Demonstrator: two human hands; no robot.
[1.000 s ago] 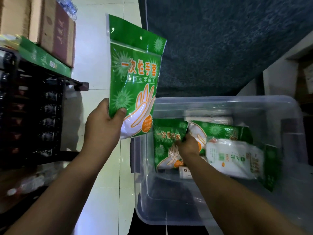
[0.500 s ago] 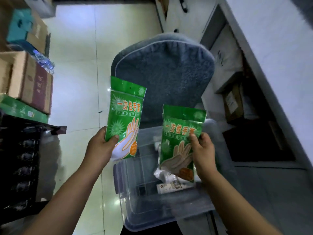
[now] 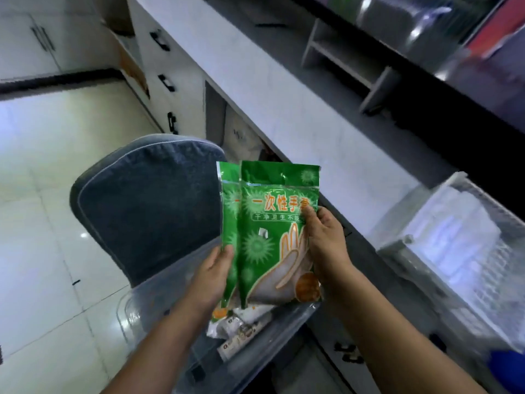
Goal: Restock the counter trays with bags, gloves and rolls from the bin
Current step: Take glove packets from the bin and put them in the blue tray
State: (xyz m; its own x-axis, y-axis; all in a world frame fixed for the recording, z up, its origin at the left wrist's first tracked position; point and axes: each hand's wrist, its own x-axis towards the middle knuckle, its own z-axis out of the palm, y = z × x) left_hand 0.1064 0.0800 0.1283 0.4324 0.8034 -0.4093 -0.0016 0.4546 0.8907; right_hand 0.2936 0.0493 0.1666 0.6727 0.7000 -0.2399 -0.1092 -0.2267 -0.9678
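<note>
Gloves: the left hand (image 3: 214, 277) grips the rear green pack (image 3: 228, 200), the right hand (image 3: 324, 240) pinches the front pack (image 3: 270, 240) by its right edge; both overlap at frame centre above the clear bin (image 3: 127, 309).

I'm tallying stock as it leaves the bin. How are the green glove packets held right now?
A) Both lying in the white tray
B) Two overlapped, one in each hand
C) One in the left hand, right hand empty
B: the left hand grips the rear glove packet, and the right hand pinches the front glove packet overlapping it.
</note>
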